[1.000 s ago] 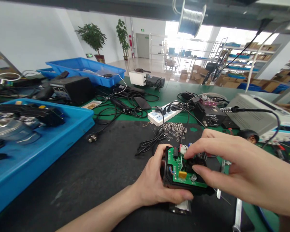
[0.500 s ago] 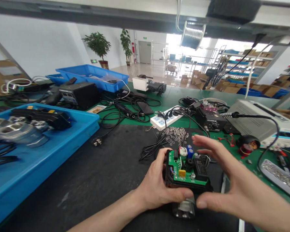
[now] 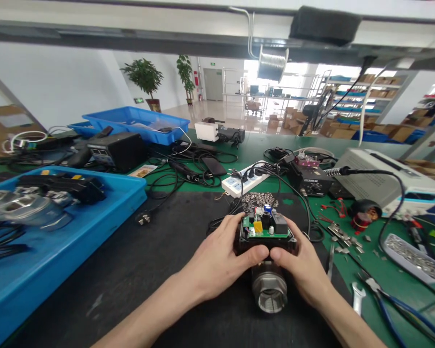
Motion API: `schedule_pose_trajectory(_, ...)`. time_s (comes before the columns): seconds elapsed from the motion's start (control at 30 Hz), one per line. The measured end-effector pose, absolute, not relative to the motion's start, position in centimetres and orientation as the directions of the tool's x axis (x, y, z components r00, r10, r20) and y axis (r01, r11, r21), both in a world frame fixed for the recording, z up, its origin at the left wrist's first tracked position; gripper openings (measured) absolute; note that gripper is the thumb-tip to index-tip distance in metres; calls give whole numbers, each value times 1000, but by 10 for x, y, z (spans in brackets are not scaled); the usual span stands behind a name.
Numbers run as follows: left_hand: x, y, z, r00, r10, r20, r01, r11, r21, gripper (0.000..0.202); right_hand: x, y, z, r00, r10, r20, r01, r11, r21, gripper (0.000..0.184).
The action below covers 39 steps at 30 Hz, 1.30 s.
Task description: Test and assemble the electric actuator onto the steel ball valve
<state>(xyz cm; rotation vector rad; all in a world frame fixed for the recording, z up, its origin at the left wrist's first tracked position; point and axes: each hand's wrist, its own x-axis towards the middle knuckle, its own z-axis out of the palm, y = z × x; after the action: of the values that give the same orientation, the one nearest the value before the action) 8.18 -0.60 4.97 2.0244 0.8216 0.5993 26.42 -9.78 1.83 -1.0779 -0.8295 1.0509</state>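
Between my hands is a black housing (image 3: 268,244) with a green circuit board (image 3: 265,233) exposed on top. The board carries a yellow block, a blue capacitor and a black relay-like box. Below the housing sits a metal pipe fitting (image 3: 270,290) with a hexagonal end and its round opening toward me. My left hand (image 3: 223,256) grips the housing's left side, thumb across the front. My right hand (image 3: 297,261) holds the right side, its thumb close to the left one. The fingers behind the housing are partly hidden.
A blue tray (image 3: 130,193) with metal fittings stands at left. Beyond my hands lie many small nuts (image 3: 259,199) and a white power strip (image 3: 244,180). On the right are pliers (image 3: 379,290), a wrench (image 3: 357,297), a dish of small parts (image 3: 413,258) and a soldering station (image 3: 310,181).
My right hand has closed onto the housing's right side from an open pose. The unit now stands more level, with its metal fitting facing me. The camera view has tilted up slightly.
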Motion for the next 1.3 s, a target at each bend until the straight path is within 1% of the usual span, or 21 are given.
schedule_pose_trajectory(0.03,77,-2,62,675,732,94,378,-453,807,62,264,-98,18,305,951,41,-258,124,-958,76)
schedule_pose_trajectory(0.07,74,2,75,652,750,113,401,-468,787,55,264,-98,17,305,951,45,-256,128,-958,74)
schedule_pose_trajectory(0.13,72,8,100,632,747,205,439,-564,700,41,265,-97,17,308,950,53,-247,134,-960,72)
schedule_pose_trajectory(0.17,73,11,112,667,709,229,435,-621,652,36,266,-96,17,313,948,52,-243,133,-961,72)
schedule_pose_trajectory(0.23,79,16,127,751,621,224,383,-687,618,27,266,-94,17,330,943,40,-242,126,-962,72)
schedule_pose_trajectory(0.33,90,19,133,818,526,232,313,-745,589,14,266,-93,16,347,938,18,-247,110,-963,72)
schedule_pose_trajectory(0.47,100,23,124,821,513,249,312,-770,557,13,269,-91,12,355,935,14,-218,97,-971,68)
schedule_pose_trajectory(0.53,103,25,120,807,533,256,325,-762,560,12,271,-89,9,355,934,33,-190,106,-976,63)
schedule_pose_trajectory(0.6,106,29,117,796,557,237,335,-731,594,10,271,-85,7,355,934,37,-188,111,-976,57)
schedule_pose_trajectory(0.77,107,39,115,786,609,106,333,-561,757,11,268,-78,7,358,934,3,-219,87,-972,55)
schedule_pose_trajectory(0.83,107,42,115,792,607,66,331,-517,789,13,267,-77,8,353,936,14,-209,93,-973,55)
schedule_pose_trajectory(1.0,106,47,117,822,569,7,323,-478,817,15,269,-79,7,338,941,19,-187,87,-979,58)
schedule_pose_trajectory(1.07,105,48,118,829,559,9,319,-487,813,17,271,-78,7,338,941,16,-195,87,-977,58)
schedule_pose_trajectory(1.17,102,48,121,834,548,62,282,-521,806,22,270,-77,9,337,941,9,-205,83,-975,62)
schedule_pose_trajectory(1.3,103,48,119,777,607,163,265,-552,791,31,266,-78,14,347,938,7,-212,86,-974,62)
